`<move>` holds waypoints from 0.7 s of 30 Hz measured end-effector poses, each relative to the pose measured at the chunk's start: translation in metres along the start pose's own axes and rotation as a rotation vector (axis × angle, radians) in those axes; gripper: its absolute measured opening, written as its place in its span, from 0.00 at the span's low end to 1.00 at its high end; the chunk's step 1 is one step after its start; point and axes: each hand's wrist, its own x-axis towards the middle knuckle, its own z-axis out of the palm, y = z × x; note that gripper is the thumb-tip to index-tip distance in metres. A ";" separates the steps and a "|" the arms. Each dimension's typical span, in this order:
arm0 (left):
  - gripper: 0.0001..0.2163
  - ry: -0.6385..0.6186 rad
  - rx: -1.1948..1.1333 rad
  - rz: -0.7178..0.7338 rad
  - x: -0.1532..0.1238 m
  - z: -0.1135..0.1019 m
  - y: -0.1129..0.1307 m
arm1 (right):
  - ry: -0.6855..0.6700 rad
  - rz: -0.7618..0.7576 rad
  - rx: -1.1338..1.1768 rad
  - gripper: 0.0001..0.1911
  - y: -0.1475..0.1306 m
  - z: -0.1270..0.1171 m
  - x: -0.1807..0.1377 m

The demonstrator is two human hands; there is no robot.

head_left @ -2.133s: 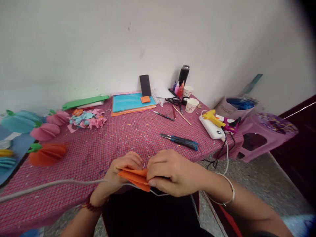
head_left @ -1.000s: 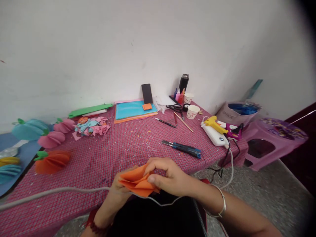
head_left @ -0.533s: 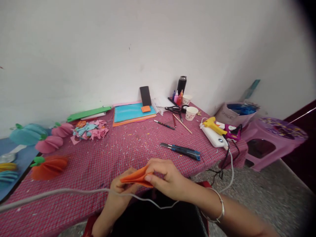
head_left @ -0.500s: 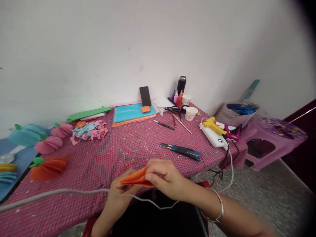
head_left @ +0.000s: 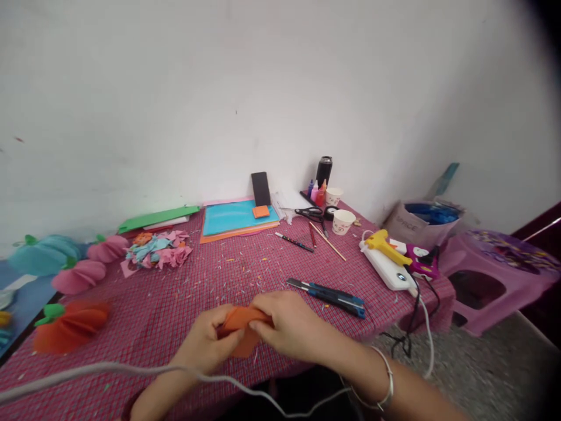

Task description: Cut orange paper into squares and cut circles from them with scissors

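Both hands hold a folded orange paper piece (head_left: 242, 333) over the near edge of the table with the red checked cloth (head_left: 184, 292). My left hand (head_left: 202, 345) grips its left side with curled fingers. My right hand (head_left: 287, 327) pinches its top and right side, a metal bangle on the wrist. A grey cord (head_left: 131, 371) runs across below my hands.
Two blue craft knives (head_left: 326, 290) lie just right of my hands. A yellow glue gun (head_left: 383, 245), cups, scissors (head_left: 312, 213), pencils, coloured paper sheets (head_left: 234, 216), paper scraps (head_left: 155, 248) and finished paper fruits (head_left: 70, 327) lie around. A purple stool (head_left: 495, 275) stands at the right.
The hands and the orange paper have moved forward over the cloth. The paper, fanned open a second ago, is now pressed more closed. The view has tilted up slightly.
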 end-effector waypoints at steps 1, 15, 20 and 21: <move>0.07 0.019 0.022 -0.010 0.002 -0.004 0.000 | -0.011 0.017 -0.007 0.04 0.006 0.001 0.008; 0.16 0.330 -0.489 -0.161 0.133 -0.114 -0.030 | 0.121 0.405 0.904 0.24 0.084 0.054 0.084; 0.12 0.390 -0.429 -0.168 0.215 -0.164 -0.024 | 0.023 0.468 0.890 0.20 0.094 0.058 0.084; 0.12 0.443 -0.415 -0.151 0.228 -0.171 -0.022 | 0.018 0.472 0.896 0.20 0.096 0.058 0.084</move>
